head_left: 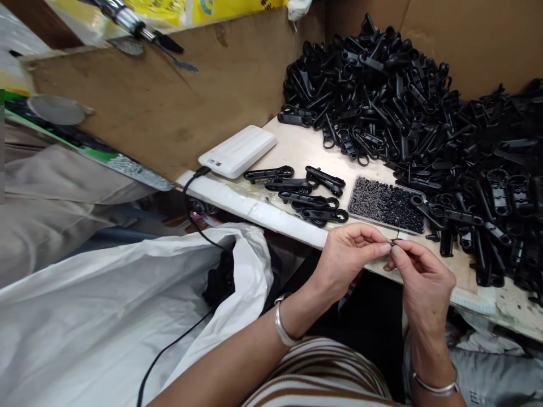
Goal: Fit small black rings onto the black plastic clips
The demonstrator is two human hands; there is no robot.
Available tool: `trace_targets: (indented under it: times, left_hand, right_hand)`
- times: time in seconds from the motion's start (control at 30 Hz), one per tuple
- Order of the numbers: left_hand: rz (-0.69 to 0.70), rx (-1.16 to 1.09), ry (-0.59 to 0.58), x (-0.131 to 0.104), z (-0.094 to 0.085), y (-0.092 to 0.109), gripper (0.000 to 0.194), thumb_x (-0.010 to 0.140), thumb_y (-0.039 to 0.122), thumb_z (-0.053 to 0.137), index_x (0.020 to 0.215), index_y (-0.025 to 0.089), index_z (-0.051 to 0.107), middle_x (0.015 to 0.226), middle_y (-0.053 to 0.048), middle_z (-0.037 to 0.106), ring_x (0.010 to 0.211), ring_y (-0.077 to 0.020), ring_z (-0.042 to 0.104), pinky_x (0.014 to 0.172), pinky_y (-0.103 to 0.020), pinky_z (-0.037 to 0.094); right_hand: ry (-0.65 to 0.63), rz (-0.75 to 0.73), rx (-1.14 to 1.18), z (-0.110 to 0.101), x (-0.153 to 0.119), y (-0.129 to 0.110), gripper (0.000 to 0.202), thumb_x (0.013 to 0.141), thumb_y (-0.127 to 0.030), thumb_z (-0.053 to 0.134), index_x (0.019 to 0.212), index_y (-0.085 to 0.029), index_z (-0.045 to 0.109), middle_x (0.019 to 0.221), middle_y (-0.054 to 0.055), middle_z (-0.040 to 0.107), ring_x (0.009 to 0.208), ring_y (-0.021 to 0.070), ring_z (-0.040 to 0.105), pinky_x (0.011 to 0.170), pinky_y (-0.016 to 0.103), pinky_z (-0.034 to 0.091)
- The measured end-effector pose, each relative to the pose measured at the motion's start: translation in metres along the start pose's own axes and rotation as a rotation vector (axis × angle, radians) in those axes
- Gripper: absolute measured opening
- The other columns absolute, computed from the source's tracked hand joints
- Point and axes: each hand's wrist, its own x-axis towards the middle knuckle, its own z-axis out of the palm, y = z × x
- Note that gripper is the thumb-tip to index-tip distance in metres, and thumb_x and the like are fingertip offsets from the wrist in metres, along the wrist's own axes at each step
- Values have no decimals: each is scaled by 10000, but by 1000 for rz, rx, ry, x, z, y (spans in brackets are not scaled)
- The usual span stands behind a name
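Note:
My left hand (345, 254) and my right hand (422, 271) meet fingertip to fingertip just past the table's front edge. Between them is a tiny dark piece (392, 243), pinched by thumb and forefinger on both sides; its kind is too small to make out. Right behind the fingers lies a shallow clear tray (350, 210) filled with small dark parts that look like screws. Several black plastic handle-like parts (307, 199), each with a ring at one end, lie to the left of the tray.
A large heap of similar black parts (382, 96) covers the back and right of the table. At the left edge sits a white power bank (237, 151) with a black cable (186, 198). An electric screwdriver (127, 20) hangs at upper left. A white sack (106, 316) stands below.

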Motion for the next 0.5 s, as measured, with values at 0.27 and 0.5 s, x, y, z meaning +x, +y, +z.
trace_targets:
  times: [0.27,0.5]
  left_hand:
    - [125,214,-18,-4,2,-3,32,671,118,741,673,129,711,674,-19,700,620,-103,637,619,-189,518]
    - [287,517,-74,-1,-1,-4,78,736,71,695,710,141,714,726,-10,721,680,-109,656,664,-177,510]
  right_hand:
    - [-58,-115,-196,-9,1,-6,64,852,-227,677,876,-196,728,738,0,692,584,120,632,561,207,536]
    - [-80,-168,-329,-12,6,-5,68,842,-201,652,846,-192,719,703,-8,689,562,129,640,592,239,539]
